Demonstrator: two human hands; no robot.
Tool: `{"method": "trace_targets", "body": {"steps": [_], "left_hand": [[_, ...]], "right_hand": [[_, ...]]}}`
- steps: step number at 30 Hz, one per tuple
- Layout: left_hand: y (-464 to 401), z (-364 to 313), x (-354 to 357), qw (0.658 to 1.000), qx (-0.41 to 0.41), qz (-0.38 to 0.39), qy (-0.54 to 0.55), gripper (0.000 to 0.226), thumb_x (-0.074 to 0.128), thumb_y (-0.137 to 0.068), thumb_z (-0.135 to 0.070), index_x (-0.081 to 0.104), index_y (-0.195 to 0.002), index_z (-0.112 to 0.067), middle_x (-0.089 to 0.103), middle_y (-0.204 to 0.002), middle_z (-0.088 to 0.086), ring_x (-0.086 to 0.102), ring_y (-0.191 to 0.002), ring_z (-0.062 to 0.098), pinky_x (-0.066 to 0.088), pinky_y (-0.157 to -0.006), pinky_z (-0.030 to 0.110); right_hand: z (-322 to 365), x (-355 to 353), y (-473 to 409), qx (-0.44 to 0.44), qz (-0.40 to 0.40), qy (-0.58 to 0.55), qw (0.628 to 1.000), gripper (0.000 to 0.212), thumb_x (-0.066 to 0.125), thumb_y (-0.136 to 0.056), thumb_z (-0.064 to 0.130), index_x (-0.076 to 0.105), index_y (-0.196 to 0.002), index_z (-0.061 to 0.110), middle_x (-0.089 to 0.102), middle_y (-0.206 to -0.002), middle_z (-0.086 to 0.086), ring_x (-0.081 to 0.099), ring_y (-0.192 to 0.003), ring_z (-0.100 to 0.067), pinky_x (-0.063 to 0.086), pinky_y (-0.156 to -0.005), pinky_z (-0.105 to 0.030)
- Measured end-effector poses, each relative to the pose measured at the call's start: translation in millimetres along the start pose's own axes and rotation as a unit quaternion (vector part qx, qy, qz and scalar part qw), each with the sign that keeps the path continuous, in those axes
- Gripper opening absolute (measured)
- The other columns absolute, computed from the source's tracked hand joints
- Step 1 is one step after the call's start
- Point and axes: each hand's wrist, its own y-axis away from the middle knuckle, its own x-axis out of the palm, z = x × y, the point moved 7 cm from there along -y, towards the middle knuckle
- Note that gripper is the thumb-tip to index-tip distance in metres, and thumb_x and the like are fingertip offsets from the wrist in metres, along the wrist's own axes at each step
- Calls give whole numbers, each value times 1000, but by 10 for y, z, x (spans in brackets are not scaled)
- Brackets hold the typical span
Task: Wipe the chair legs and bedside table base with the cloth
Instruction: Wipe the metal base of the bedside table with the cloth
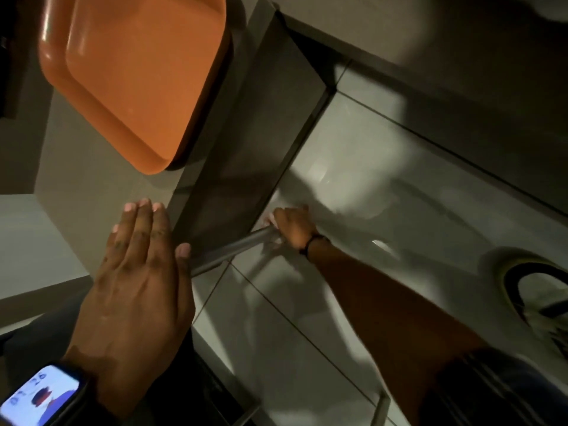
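Observation:
I look down at a grey bedside table (92, 186). My left hand (138, 272) lies flat on its top near the front corner, fingers stretched out, holding nothing. A thin metal leg (227, 250) slants from under that corner down toward the tiled floor. My right hand (292, 226) reaches down to the low end of this leg, beside the table's dark side panel (246, 142). Its fingers are curled around the leg, with bits of a pale cloth (272, 224) showing between them. Most of the cloth is hidden by the hand.
An orange tray (132, 72) lies on the table top. A shoe (538, 305) sits on the pale floor tiles (384, 167) at the right. Further metal legs (381, 407) show at the bottom edge. A dark skirting (445, 87) runs along the wall.

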Motion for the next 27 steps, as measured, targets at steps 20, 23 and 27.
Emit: {"method": "trace_targets", "body": {"steps": [20, 23, 27], "left_hand": [[1, 21, 20, 1000, -9, 2, 16, 67, 19, -104, -40, 20, -154, 4, 16, -164, 27, 2, -156, 30, 11, -126, 50], [15, -12, 16, 1000, -4, -7, 7, 67, 19, -104, -39, 21, -153, 7, 16, -163, 30, 2, -155, 34, 12, -126, 52], [8, -15, -6, 1000, -28, 1, -7, 68, 17, -103, -39, 20, -154, 6, 16, -163, 30, 5, -154, 38, 10, -125, 49]], "right_hand": [[275, -28, 465, -86, -279, -190, 937, 39, 41, -109, 23, 77, -95, 14, 79, -103, -16, 72, -107, -30, 43, -118, -59], [-201, -14, 45, 65, -93, -261, 959, 55, 29, -97, 50, 74, -76, 27, 82, -97, -19, 70, -105, -36, 38, -119, -58], [169, -201, 324, 112, -73, -355, 925, 60, 23, -93, 51, 75, -91, 22, 80, -111, -20, 69, -115, -36, 30, -127, -51]]}}
